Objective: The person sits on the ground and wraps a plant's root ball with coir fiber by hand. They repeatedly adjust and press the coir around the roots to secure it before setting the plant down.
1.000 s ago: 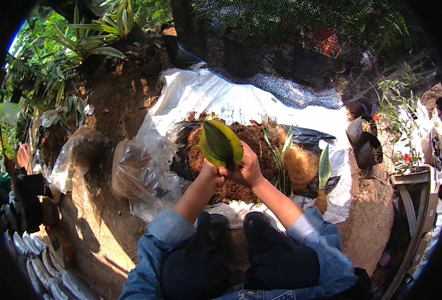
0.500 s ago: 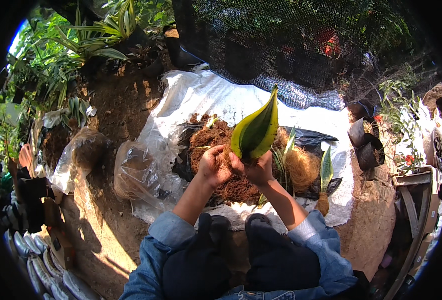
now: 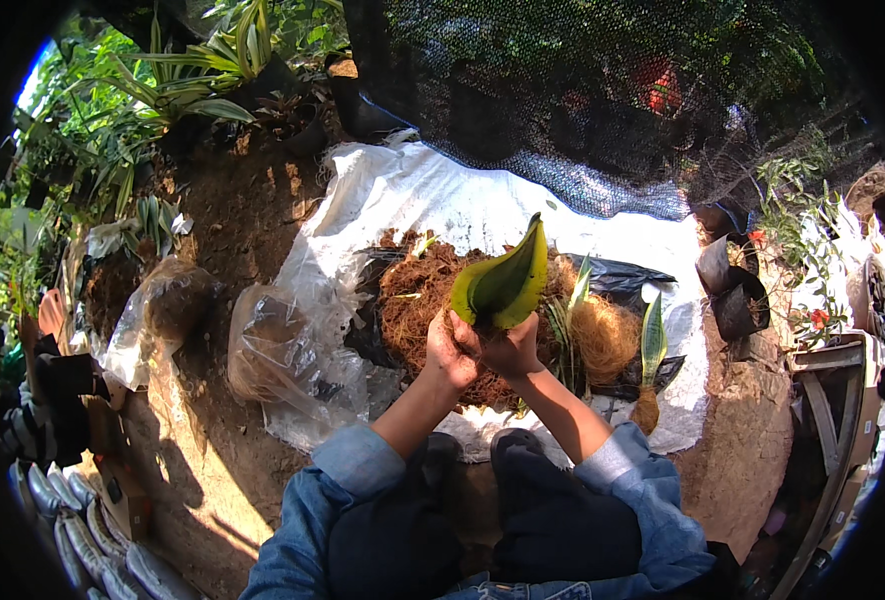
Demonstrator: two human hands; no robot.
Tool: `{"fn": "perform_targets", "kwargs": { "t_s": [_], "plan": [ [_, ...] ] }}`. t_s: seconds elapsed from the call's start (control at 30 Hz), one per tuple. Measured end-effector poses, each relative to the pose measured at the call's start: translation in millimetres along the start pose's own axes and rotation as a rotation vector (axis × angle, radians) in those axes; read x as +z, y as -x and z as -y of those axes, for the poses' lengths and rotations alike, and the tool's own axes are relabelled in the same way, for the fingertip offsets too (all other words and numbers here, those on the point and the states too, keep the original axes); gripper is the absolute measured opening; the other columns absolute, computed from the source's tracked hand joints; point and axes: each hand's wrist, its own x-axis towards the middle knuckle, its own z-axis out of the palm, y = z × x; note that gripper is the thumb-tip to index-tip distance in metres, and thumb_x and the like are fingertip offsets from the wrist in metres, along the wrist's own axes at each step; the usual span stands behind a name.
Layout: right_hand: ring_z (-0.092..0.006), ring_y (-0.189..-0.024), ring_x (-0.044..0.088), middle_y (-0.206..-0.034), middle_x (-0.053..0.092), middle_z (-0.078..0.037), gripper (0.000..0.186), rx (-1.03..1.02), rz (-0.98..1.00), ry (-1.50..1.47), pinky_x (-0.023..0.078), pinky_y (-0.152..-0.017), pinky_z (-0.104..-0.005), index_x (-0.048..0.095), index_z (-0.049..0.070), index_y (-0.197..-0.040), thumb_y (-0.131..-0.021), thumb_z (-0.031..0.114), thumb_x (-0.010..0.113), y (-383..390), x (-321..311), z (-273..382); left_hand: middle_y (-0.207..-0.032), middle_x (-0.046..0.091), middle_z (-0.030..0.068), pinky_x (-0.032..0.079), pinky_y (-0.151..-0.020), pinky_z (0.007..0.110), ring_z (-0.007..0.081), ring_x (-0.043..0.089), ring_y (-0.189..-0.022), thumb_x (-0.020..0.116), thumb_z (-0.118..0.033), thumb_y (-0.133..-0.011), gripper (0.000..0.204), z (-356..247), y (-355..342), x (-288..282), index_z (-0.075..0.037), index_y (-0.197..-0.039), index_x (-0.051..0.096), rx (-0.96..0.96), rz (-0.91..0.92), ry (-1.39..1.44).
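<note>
- Fingers (image 3: 441, 328) of the bare left hand (image 3: 451, 358) are bent and drawn in close against the other hand; on my feed I cannot tell what, if anything, they pinch.
- I see the bare right hand (image 3: 515, 350) closed around the lower end of a broad, pointed, dark green leaf with yellow margins (image 3: 503, 282); the gripped end itself is hidden from me.
- That leaf stands up out of the two hands, tilted, its tip toward one o'clock (twelve is straight ahead of the person; I read the clock from the hands).
- Just beyond, at ten o'clock, I have a loose heap of reddish-brown fibre (image 3: 413, 298).
- At two o'clock, near the right hand, rise narrow green leaves with pale edges (image 3: 579, 285).
- Three o'clock gives me a round, golden-tan ball of fibre (image 3: 605, 342) and, farther out, a small upright-pointing leaf with a light edge (image 3: 653, 340).
- Under all these I see a crumpled white woven sheet (image 3: 413, 190).
- Toward nine o'clock sits a clear plastic bag with brown contents (image 3: 268, 340), partly on the sheet.
- Around twelve to one o'clock, black mesh netting (image 3: 533, 110) hangs past the sheet.
- At six o'clock I make out two dark shoes (image 3: 515, 442).
</note>
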Motion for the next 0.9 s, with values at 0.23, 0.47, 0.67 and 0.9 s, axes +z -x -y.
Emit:
{"fn": "perform_targets", "kwargs": {
  "t_s": [0.23,0.47,0.67,0.9],
  "plan": [
    [-0.0346,-0.102,0.057,-0.110,0.060,-0.018,0.047,0.000,0.020,0.054,0.046,-0.086,-0.0420,0.065,0.001,-0.106,-0.078,0.038,0.075,4,4,-3,-0.056,0.052,-0.0101,0.039,-0.034,0.014,0.0022,0.044,-0.037,0.043,-0.033,-0.098,0.028,-2,4,16,-0.015,-0.086,0.060,0.124,-0.081,-0.132],
    [-0.0374,-0.103,0.057,-0.108,0.062,-0.017,0.050,-0.066,0.020,0.265,0.043,-0.087,-0.0462,0.066,0.003,-0.102,-0.077,0.046,0.072,1,2,-2,-0.067,0.058,-0.0088,0.036,-0.033,0.014,0.0017,0.040,-0.037,0.054,-0.061,-0.085,0.050,0,25,34,-0.013,-0.099,0.062,0.228,-0.019,-0.087],
    [-0.0364,-0.102,0.059,-0.103,0.065,-0.014,0.049,-0.255,0.054,0.336,0.043,-0.091,-0.0472,0.066,0.005,-0.103,-0.076,0.044,0.074,-11,-5,14,-0.113,0.062,0.0088,0.056,-0.076,0.035,0.0199,0.065,-0.089,0.048,-0.051,-0.094,0.051,5,25,39,-0.008,-0.121,0.056,0.299,0.174,-0.254],
    [-0.0267,-0.105,0.060,-0.113,0.063,-0.013,0.054,-0.016,0.144,0.020,0.047,-0.090,-0.0357,0.059,0.001,-0.116,-0.073,0.026,0.081,-3,2,9,-0.109,0.062,0.0101,0.050,-0.091,0.040,0.0254,0.062,-0.102,0.047,-0.041,-0.097,0.037,-9,10,25,-0.008,-0.109,0.058,0.099,0.237,-0.257]
  ]
}}
